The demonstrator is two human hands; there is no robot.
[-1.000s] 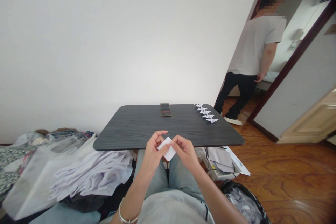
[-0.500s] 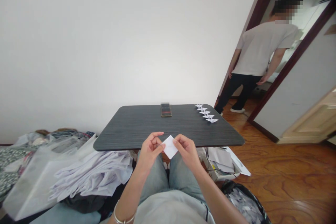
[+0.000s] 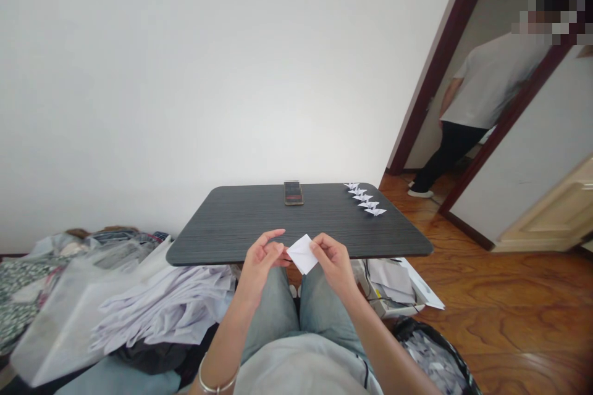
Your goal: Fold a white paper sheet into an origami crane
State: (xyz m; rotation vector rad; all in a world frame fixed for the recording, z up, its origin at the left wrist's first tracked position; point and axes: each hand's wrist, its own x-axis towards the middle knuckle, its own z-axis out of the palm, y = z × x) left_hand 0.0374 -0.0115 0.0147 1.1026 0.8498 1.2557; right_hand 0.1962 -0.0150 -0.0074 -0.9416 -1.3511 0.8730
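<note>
A small folded square of white paper (image 3: 302, 254) is held up over the near edge of the dark table, one corner upward. My right hand (image 3: 331, 259) pinches its right side between thumb and fingers. Beside its left corner is my left hand (image 3: 264, 262), thumb off the paper and index finger raised. Its lower fingertips reach the left corner; whether they touch it I cannot tell. Several folded white paper cranes (image 3: 365, 198) stand in a slanting row at the table's right side.
The dark table (image 3: 241, 216) carries a phone (image 3: 293, 193) at its back edge. White clothes (image 3: 171, 302) lie piled at left. A box of papers (image 3: 391, 287) and a black bag of paper scraps (image 3: 430, 352) are on the right floor. Another person (image 3: 491, 86) is in the doorway.
My left thumb has come off the paper, and that hand has shifted slightly left. The paper has turned a little in my right hand. The other person has moved right, deeper into the doorway.
</note>
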